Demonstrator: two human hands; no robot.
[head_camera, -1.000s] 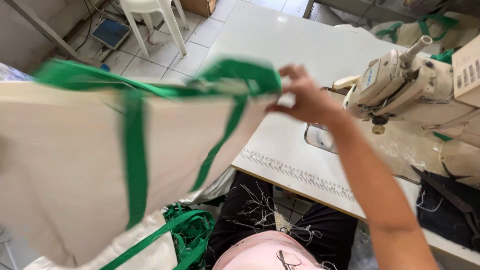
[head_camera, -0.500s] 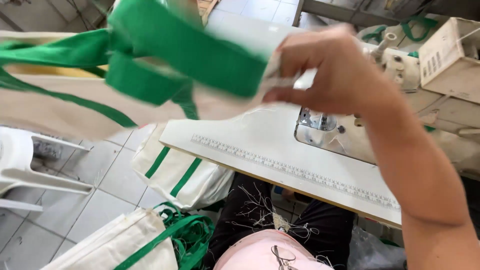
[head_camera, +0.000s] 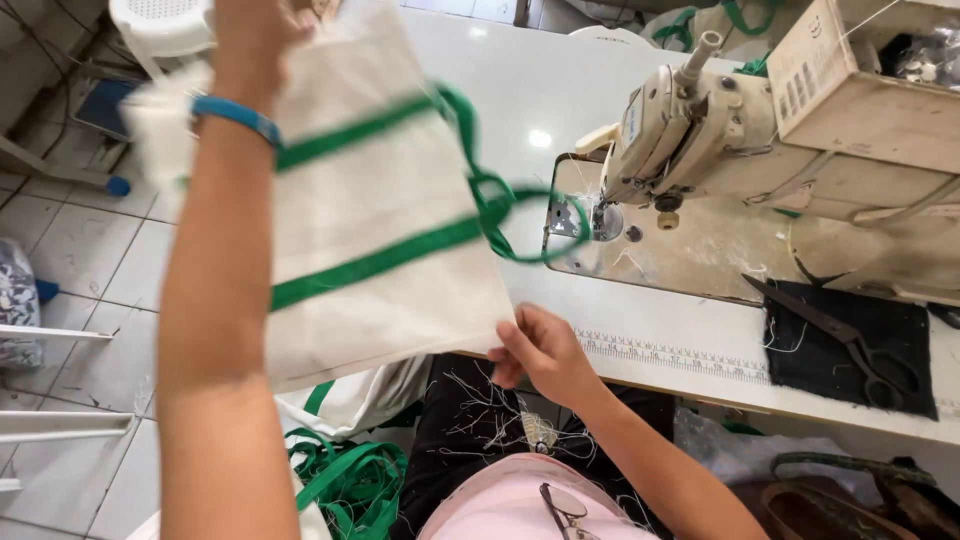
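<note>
From my remote seat, furthest left I see tiled floor and a white plastic stool (head_camera: 160, 20) at the top corner. Next comes the left hand (head_camera: 255, 25), raised high with the forearm running almost straight up the view and a blue wristband (head_camera: 235, 115) at the wrist. The frame edge cuts off part of the hand, but its fingers look closed on the upper edge of the cream bag (head_camera: 380, 300), which hangs from that grip. The bag is in the air in front of the table's near edge, spread flat towards me, with two green straps (head_camera: 380, 262) slanting across it and a green handle loop (head_camera: 500, 215) dangling off its right side over the table (head_camera: 480, 80). Below it, on the floor by my knees, is a heap of green webbing (head_camera: 345, 480).

The right hand (head_camera: 545, 355) sits low, arm bent in from the bottom right, fingers curled and the thumb pinching the bag's lower right corner.

I judge the work in hand to be holding the bag stretched between two grips, looking it over. Any move from here calls for keeping both grips firm and the loose loop free of the sewing machine (head_camera: 700, 130) just to the right. Further right are black scissors (head_camera: 830, 335) on a dark cloth (head_camera: 880, 330) and a cardboard box (head_camera: 860, 90)
</note>
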